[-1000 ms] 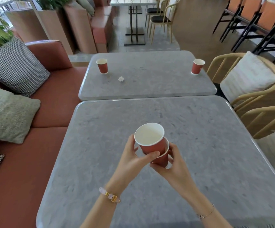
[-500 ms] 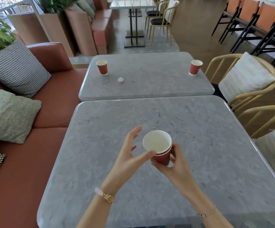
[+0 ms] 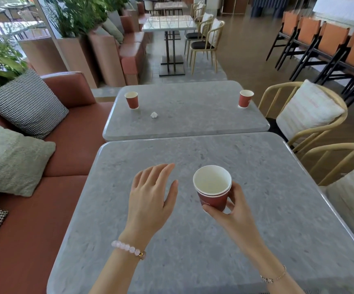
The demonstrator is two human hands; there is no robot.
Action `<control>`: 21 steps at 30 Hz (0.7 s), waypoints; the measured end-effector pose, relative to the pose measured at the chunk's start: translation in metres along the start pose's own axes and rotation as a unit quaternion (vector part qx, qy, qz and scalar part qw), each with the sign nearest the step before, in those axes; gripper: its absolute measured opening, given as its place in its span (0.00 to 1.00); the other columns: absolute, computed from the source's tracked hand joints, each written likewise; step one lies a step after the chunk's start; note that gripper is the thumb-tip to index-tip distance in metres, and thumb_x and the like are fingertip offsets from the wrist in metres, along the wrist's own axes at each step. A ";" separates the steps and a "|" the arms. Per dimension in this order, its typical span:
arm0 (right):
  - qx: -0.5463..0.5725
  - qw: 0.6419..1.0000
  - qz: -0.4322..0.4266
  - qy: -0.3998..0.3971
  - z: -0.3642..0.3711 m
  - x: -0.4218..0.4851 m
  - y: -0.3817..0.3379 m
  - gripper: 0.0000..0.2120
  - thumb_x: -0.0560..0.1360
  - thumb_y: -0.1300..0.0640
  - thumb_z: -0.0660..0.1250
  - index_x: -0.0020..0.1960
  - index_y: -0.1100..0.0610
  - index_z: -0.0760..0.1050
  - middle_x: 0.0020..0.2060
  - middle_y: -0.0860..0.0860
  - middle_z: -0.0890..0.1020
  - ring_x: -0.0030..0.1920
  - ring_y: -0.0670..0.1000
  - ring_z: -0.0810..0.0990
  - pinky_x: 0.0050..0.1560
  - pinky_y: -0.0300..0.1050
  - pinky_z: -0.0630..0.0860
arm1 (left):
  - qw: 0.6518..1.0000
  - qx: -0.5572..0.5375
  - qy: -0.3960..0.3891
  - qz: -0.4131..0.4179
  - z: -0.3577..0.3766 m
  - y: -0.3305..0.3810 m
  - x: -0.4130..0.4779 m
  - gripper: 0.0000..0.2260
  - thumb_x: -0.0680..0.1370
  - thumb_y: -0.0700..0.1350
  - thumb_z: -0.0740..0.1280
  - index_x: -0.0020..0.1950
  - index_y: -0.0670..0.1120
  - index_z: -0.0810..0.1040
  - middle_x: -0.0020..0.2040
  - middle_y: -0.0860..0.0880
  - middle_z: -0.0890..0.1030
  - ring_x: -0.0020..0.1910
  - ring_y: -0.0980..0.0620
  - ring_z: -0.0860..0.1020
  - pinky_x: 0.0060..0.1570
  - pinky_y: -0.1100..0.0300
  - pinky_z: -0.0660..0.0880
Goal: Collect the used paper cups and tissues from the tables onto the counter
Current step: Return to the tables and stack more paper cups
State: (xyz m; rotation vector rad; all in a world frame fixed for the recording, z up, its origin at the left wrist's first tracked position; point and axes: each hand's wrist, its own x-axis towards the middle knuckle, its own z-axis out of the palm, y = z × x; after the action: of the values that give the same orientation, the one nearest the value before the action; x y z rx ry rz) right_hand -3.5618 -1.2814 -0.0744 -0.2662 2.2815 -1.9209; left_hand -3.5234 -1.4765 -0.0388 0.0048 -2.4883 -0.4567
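Head view is showing the right hand [image 3: 234, 211] gripping a stack of two nested red paper cups [image 3: 212, 187] around the lower wall, holding it upright above the near grey table [image 3: 193, 240]. The left hand [image 3: 150, 198] is hovering palm-down just beside the stack, fingers spread wide and holding nothing. On the far table [image 3: 193, 124], one red cup [image 3: 131, 99] is standing near the left edge with a crumpled tissue [image 3: 154, 115] near it, and another cup [image 3: 245, 98] is standing near the right edge.
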 end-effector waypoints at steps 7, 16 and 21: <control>0.015 0.999 -0.013 0.031 -0.022 0.001 -0.010 0.29 0.65 0.64 0.77 0.55 0.40 0.68 0.48 0.28 0.78 0.52 0.32 0.77 0.48 0.26 0.72 | 0.997 0.053 -0.015 0.045 -0.003 0.008 0.008 0.17 0.79 0.50 0.57 0.60 0.43 0.77 0.54 0.49 0.80 0.52 0.47 0.77 0.55 0.51 0.70; 0.017 0.998 -0.021 0.063 -0.052 0.000 -0.020 0.30 0.65 0.63 0.77 0.56 0.39 0.68 0.49 0.29 0.78 0.52 0.31 0.77 0.49 0.33 0.72 | 0.995 0.061 -0.016 0.079 -0.001 0.030 0.022 0.17 0.79 0.51 0.57 0.60 0.43 0.77 0.54 0.49 0.80 0.53 0.46 0.78 0.56 0.46 0.72; 0.008 0.995 -0.024 0.101 -0.066 -0.010 -0.023 0.30 0.66 0.64 0.76 0.57 0.39 0.68 0.49 0.30 0.78 0.52 0.31 0.77 0.46 0.26 0.72 | 0.993 0.037 -0.018 0.111 0.005 0.046 0.032 0.18 0.79 0.52 0.57 0.60 0.44 0.77 0.53 0.49 0.80 0.53 0.46 0.77 0.57 0.45 0.71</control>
State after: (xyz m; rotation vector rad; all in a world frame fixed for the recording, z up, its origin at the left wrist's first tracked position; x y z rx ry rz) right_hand -3.5662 -1.2197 -0.0404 -0.1324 2.4023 -2.0761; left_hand -3.5474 -1.4351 -0.0094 -0.2488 -2.5026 -0.2725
